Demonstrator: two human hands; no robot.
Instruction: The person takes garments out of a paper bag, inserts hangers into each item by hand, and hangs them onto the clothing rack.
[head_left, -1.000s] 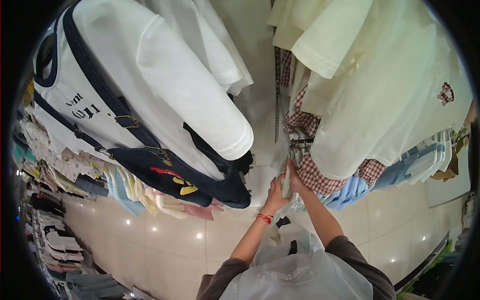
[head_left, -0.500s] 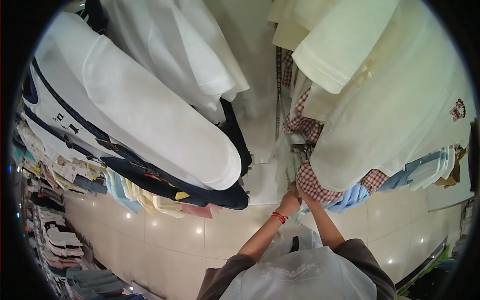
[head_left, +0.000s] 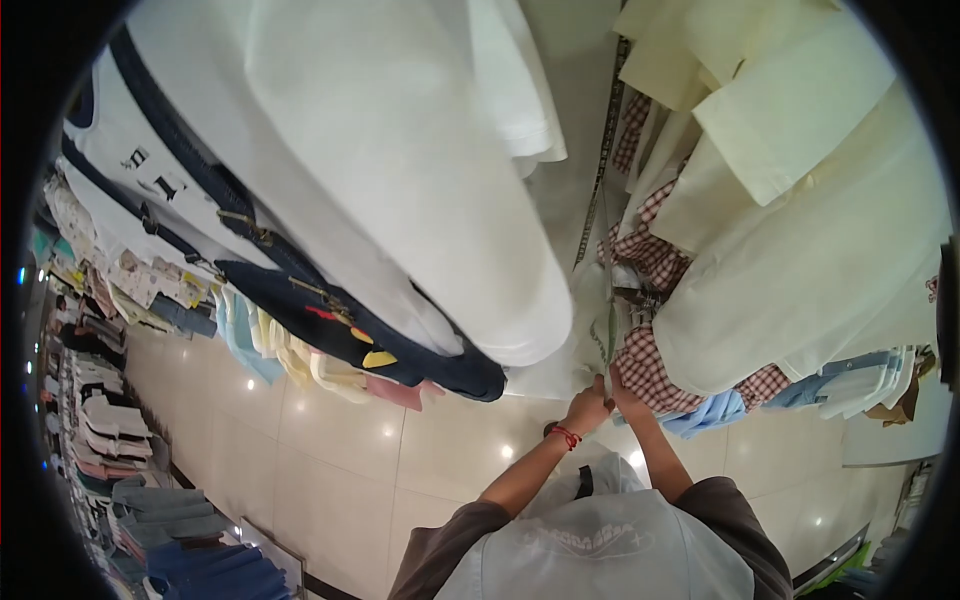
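My left hand (head_left: 590,407), with a red string bracelet at the wrist, is closed at the lower edge of a pale, see-through garment or cover (head_left: 597,335). Right beside it, my right hand (head_left: 625,393) is closed too, below the red-and-white checked cloth (head_left: 650,368). The two hands nearly touch. What lies between the fingers looks like the pale material, but it is small and partly hidden. Metal clips (head_left: 635,288) show just above the hands. A large cream shirt (head_left: 810,290) hangs to the right.
A white shirt with dark overalls (head_left: 400,370) hangs large at the left. Blue garments (head_left: 710,413) hang low on the right. Racks of folded or hanging clothes (head_left: 115,420) stand far left. The tiled floor (head_left: 330,450) shows below.
Both hands have moved down from the clips and drawn closer together, then slightly right. The view has shifted, so the hanging clothes appear farther right and the white sleeve larger.
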